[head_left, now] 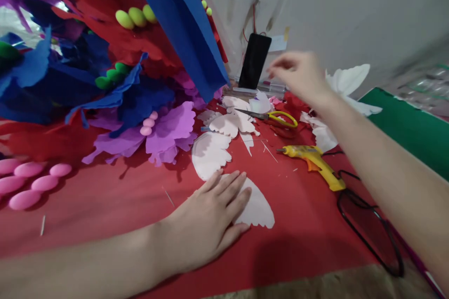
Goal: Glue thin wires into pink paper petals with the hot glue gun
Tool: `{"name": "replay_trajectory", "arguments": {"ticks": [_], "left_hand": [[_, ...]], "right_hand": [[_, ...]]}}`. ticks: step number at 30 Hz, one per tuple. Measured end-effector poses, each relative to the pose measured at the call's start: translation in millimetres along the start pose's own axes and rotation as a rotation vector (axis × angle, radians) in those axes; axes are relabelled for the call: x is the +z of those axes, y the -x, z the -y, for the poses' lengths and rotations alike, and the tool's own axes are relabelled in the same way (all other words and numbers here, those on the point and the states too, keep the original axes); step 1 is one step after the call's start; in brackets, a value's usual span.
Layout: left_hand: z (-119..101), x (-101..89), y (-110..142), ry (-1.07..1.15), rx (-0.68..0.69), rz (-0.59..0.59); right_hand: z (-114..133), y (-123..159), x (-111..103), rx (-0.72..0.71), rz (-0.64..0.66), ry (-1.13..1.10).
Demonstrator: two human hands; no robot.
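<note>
White fan-shaped thin piece with a wavy edge (257, 205): flat on the smooth red desk (115, 201), left of the yellow glue gun with an orange trigger (320, 162) and a bit nearer the person.
Left hand (206, 215): palm down, left of the glue gun. Its fingers are almost straight, a little apart, and rest on top of the white piece. They pinch nothing.
Right hand (301, 74): up in the air, past the glue gun. Its fingers are bent and blurry, so I cannot tell if they hold anything.
Second white wavy piece (210, 154): left of the glue gun, close to the left hand's fingertips.
Scissors with yellow handles (266, 116): just past the glue gun, lying down.
Black phone (255, 60): well past the glue gun, standing tilted.
Purple petal shape with ruffled edges (171, 128): far left of the glue gun.
Shiny pink egg-shaped beads (45, 183): even farther left of the glue gun.
</note>
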State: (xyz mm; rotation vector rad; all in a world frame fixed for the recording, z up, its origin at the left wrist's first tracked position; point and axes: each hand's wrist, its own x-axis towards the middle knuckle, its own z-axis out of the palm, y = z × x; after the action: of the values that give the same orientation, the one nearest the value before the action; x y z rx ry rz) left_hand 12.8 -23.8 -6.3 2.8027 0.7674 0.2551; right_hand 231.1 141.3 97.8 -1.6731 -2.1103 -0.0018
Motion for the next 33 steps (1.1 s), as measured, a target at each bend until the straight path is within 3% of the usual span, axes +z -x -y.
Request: {"name": "replay_trajectory", "arguments": {"ticks": [6, 10, 24, 33], "left_hand": [[0.1, -1.8, 2.2, 0.044, 0.018, -0.026], [-1.5, -0.7, 3.1, 0.033, 0.011, -0.073], [2.9, 0.1, -1.4, -0.11, 0.057, -0.102], [1.1, -1.2, 0.3, -0.063, 0.035, -0.143]], "right_hand": [[-14.9, -54.5, 61.2, 0.06, 0.205, 0.376], [-22.0, -76.8, 82.4, 0.015, 0.265, 0.488], [-32.7, -97.4, 87.8, -0.045, 0.331, 0.71], [-35.4, -101.5, 91.4, -0.088, 0.302, 0.741]]}}
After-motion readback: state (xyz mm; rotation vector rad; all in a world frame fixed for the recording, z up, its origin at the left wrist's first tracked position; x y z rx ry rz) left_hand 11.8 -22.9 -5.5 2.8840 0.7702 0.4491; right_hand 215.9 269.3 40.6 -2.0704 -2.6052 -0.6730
